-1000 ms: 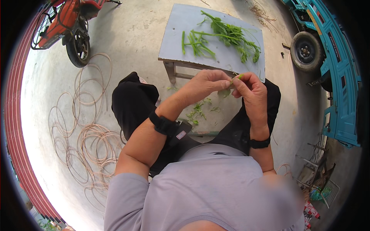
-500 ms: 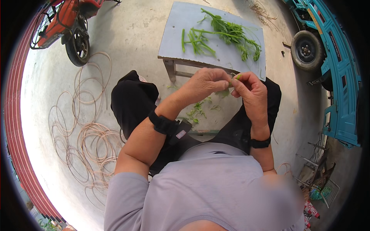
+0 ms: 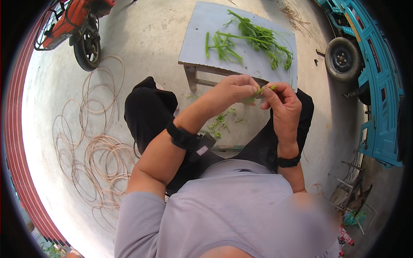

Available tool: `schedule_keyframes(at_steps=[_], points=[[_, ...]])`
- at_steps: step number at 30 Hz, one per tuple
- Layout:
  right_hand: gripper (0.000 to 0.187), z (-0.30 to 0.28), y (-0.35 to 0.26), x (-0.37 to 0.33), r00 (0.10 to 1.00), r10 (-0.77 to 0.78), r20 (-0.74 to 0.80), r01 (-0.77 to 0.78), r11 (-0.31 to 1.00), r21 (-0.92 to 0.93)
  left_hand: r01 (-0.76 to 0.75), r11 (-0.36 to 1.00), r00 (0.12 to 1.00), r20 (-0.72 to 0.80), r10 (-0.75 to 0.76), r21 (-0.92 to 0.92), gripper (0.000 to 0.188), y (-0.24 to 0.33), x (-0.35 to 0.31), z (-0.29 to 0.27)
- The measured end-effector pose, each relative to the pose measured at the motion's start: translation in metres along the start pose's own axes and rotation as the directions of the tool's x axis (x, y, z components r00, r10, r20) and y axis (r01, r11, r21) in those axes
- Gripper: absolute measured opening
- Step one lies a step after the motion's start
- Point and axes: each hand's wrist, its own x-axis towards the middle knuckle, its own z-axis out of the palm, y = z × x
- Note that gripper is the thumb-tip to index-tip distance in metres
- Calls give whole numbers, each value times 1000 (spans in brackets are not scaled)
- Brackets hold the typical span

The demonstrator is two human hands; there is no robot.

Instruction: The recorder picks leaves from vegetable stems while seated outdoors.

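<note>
Just in front of the table's near edge, my left hand point(image 3: 237, 89) and my right hand point(image 3: 285, 103) pinch a small green sprig point(image 3: 261, 90) between their fingertips. Much of the sprig is hidden by the fingers. On the grey-topped table point(image 3: 202, 26) beyond lies a pile of leafy green shoots point(image 3: 257, 35) with thin tendrils. Left of that pile are several short green stems point(image 3: 224, 48). Below my hands, between my knees, green leaf scraps point(image 3: 220, 123) lie scattered on the floor.
Coils of thin tan cable point(image 3: 107, 157) spread over the floor at left. A red motorbike point(image 3: 71, 26) stands at far left. To the right is a blue three-wheeled vehicle point(image 3: 380, 107) with a black wheel point(image 3: 343, 59). A metal-framed chair point(image 3: 355, 189) stands at lower right.
The fingertips of my two hands have drawn slightly apart, and more of the green sprig shows between them. My right hand has shifted a little to the right.
</note>
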Motion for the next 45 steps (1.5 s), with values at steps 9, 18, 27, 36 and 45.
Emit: schedule_keyframes(at_steps=[9, 18, 27, 36, 45], points=[[12, -4, -13, 7, 994, -109, -30, 112, 981, 157, 42, 993, 998, 48, -48, 106, 18, -6, -1, -6], [11, -2, -7, 7, 999, -11, 41, 6, 992, 128, -9, 987, 1000, -19, 12, 159, 39, 0, -2, -3], [10, -1, 0, 6, 998, 2, 57, -7, 996, 89, 3, 995, 1000, 7, -4, 103, 24, 8, -3, 1], [10, 8, 2, 1, 998, -48, 44, 51, 997, -51, 32, 934, 952, -295, 80, 356, 18, -8, 1, 1], [7, 7, -8, 9, 993, -11, 118, 22, 996, -89, -57, 838, 908, -320, 269, 543, 17, -1, 3, 1]])
